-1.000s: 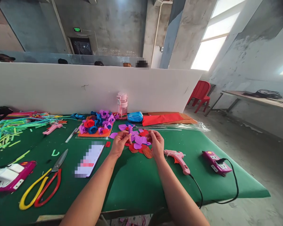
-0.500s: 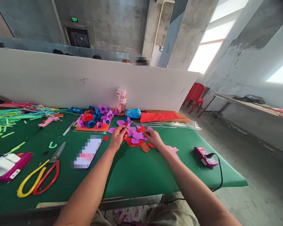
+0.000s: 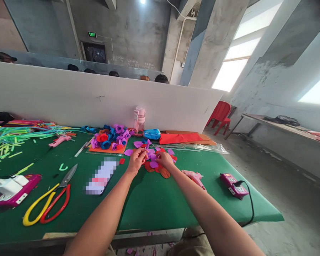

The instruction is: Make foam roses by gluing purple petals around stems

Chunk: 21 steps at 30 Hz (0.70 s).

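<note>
My left hand point(image 3: 137, 160) is closed, pinching a purple paper petal point(image 3: 148, 143) that sticks up above the fingertips. Close to its right, my right hand point(image 3: 165, 160) has its fingers pressed together over the loose petals; whatever they hold, if anything, is hidden. Purple, red and brown petals point(image 3: 164, 173) lie spread on the green table under and around both hands. Beyond my left hand, finished-looking purple, red and blue paper flowers point(image 3: 106, 144) are heaped on an orange sheet. A pink glue gun point(image 3: 194, 177) rests beneath my right forearm.
Scissors point(image 3: 65, 181), a phone point(image 3: 102, 177) and another pink glue gun point(image 3: 60, 139) lie to the left. Power strips point(image 3: 233, 185) sit at both sides. A pink bottle point(image 3: 139, 121), blue pouch point(image 3: 152, 134) and red paper point(image 3: 178, 138) line the white partition point(image 3: 69, 92).
My right hand has moved left, closer to my left hand, which still pinches the purple petal. The camera view has tilted up slightly, so the scene sits lower.
</note>
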Available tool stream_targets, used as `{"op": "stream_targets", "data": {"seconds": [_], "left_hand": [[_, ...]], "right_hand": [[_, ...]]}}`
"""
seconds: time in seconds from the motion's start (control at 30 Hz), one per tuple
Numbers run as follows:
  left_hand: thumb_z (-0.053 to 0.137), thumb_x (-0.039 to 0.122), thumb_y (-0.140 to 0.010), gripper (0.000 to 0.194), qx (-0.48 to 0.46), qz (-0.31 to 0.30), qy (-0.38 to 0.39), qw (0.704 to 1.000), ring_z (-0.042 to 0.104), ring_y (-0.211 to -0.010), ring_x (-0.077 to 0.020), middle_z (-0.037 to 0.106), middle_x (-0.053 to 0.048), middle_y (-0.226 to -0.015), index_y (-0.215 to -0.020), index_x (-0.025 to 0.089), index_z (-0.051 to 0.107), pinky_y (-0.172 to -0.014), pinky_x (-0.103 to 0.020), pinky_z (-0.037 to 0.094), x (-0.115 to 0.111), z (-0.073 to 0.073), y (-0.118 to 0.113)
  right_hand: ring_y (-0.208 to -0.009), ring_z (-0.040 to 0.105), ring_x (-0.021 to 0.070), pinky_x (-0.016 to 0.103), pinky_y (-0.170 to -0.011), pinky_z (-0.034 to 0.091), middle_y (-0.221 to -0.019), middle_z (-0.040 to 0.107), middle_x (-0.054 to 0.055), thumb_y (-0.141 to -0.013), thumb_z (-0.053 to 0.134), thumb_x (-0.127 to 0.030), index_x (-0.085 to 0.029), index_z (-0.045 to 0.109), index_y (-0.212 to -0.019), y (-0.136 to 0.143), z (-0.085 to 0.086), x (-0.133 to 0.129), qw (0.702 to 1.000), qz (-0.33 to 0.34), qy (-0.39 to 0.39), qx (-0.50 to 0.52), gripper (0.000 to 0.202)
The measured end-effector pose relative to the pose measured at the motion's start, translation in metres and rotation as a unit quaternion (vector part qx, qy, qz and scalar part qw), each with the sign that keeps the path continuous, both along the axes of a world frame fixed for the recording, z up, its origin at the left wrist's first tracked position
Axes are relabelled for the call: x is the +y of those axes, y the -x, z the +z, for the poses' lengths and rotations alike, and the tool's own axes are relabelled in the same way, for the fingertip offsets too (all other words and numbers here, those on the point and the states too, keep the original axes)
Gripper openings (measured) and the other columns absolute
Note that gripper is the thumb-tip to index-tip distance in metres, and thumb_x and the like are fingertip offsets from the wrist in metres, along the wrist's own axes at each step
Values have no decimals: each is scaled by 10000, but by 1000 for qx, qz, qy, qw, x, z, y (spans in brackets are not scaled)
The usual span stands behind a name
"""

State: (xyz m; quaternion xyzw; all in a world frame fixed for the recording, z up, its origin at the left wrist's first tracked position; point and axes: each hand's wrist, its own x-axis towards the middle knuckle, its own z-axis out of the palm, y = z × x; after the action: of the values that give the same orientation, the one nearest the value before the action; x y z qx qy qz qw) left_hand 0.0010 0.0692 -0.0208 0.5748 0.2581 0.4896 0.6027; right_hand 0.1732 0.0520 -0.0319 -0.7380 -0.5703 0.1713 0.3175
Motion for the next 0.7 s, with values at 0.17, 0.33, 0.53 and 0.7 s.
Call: {"op": "stream_targets", "data": {"seconds": [0.17, 0.33, 0.53, 0.7], "left_hand": [[599, 410, -740, 276, 18, 23, -6, 1000, 408, -465, -61, 535, 32, -564, -821, 147, 584, -455, -186, 303, 3, -2, 0], [710, 385, -629, 289, 53, 57, -6, 997, 549, -659, -112, 625, -2, -696, -760, 139, 631, -664, -235, 423, 5, 2, 3], [754, 366, -570, 363, 93, -25, 1, 995, 572, -697, -142, 654, -40, -749, -827, 122, 677, -676, -264, 446, -4, 7, -3], [740, 355, -585, 226, 164, -99, -17, 981, 518, -544, -116, 619, -22, -581, -630, 140, 685, -544, -236, 418, -10, 10, -4]], "right_hand": [[-580, 533, 138, 233, -547, 354, -554, 582, -19, -630, 633, -221, -197, 597, -580, -9, 7, -9, 992, -18, -65, 104, 66], [-447, 513, 111, 221, -451, 371, -516, 570, -30, -675, 582, -407, -172, 587, -716, -8, 14, -33, 964, -3, -83, 255, 239], [-421, 539, 112, 203, -411, 367, -491, 588, -27, -609, 647, -483, -166, 570, -724, 22, 9, -62, 928, 16, -78, 363, 346], [-440, 543, 109, 199, -428, 360, -508, 609, -25, -647, 660, -439, -164, 605, -777, 35, 12, -82, 918, 34, -96, 382, 310]]}}
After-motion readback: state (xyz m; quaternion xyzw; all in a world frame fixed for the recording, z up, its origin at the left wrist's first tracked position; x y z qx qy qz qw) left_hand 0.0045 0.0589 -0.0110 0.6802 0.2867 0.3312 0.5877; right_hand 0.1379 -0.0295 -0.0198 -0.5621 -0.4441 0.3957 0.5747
